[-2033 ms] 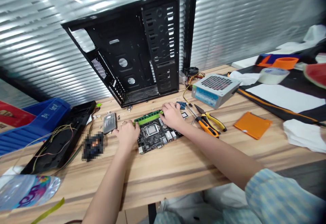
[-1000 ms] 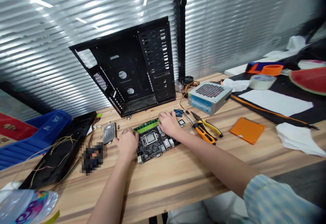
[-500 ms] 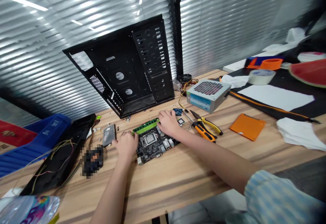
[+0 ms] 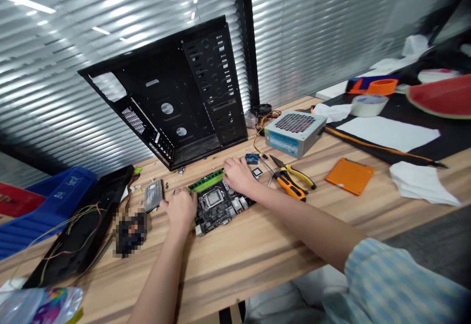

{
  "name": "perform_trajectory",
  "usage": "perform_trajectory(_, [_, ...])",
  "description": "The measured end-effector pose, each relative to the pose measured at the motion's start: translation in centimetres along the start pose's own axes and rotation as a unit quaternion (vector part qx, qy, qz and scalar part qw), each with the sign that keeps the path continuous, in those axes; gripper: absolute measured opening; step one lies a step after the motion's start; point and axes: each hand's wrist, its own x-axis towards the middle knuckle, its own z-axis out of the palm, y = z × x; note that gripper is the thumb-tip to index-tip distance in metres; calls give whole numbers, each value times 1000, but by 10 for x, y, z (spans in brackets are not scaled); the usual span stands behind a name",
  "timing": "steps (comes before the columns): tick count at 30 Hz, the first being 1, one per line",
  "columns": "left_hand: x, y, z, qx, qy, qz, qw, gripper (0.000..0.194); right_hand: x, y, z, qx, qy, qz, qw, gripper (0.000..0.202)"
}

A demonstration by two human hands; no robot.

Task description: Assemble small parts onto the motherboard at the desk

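A dark motherboard (image 4: pixel 221 206) with a square processor socket lies on the wooden table (image 4: pixel 235 265). Along its far edge runs a green memory stick (image 4: pixel 206 181), seated in or resting on the slots. My left hand (image 4: pixel 181 206) has its fingers at the left end of the stick. At the stick's right end, my right hand (image 4: pixel 238 174) is bent over it, fingertips on the end and the board's corner. Both hands' fingers are curled onto the stick; the exact contact under them is hidden.
Behind the board stands an open black computer case (image 4: pixel 165 98). To the right are a power supply (image 4: pixel 294 132), pliers (image 4: pixel 300 174), an orange screwdriver (image 4: pixel 290 186) and an orange plate (image 4: pixel 350 175). Left are a grey drive (image 4: pixel 153 195) and a black panel with wires (image 4: pixel 84 230).
The view has shifted slightly, so everything sits a little further left in the picture. Both hands stay at the ends of the memory stick.
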Motion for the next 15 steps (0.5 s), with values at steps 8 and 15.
perform_trajectory(8, [2,-2,1,-11,-1,-6,1000,40,-2,-1,-5,-4,20,102,995,41])
perform_trajectory(15, [3,-2,1,-12,-9,-12,1000,39,-2,1,-5,7,-23,121,992,49])
